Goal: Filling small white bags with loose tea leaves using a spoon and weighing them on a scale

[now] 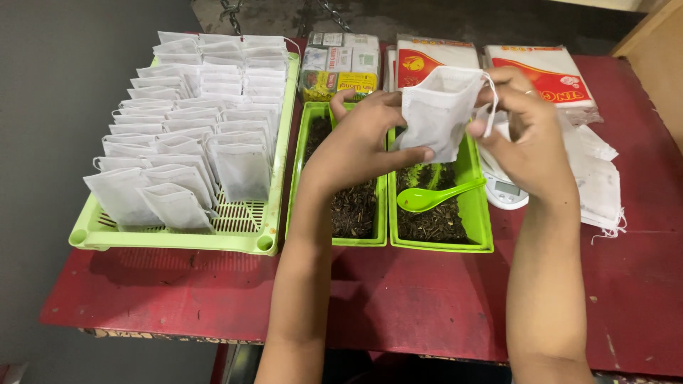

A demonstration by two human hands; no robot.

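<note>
1. The white bag (440, 114) hangs in the air between your two hands, above the right green tray (478, 213) of dark loose leaf. It is upright: long axis roughly vertical, mouth at the top, closed bottom edge pointing down toward the tray.
2. Your left hand (363, 139) lies to the bag's left and slightly below it. It is closed on the bag, thumb across the lower front, fingers behind the left edge.
3. Your right hand (526, 135) lies to the bag's right, at about the same height. Its fingers are pinched at the upper right corner, where the drawstring (489, 117) loops out; whether they grip cloth or only string cannot be told.
4. Both hands touch the bag, so neither is nearer; the left carries more of it.
5. The green spoon (435, 197) rests in the right tray just below the bag, bowl to the left, handle running up to the right.
6. Beside that tray on the left sits a second tray (299, 178) of leaf; farther left, a slatted basket (178, 238) holds rows of bags standing upright.
7. A small scale (504, 190) shows under your right wrist, with empty bags (597, 178) lying flat to its right on the red table (427, 299).
</note>
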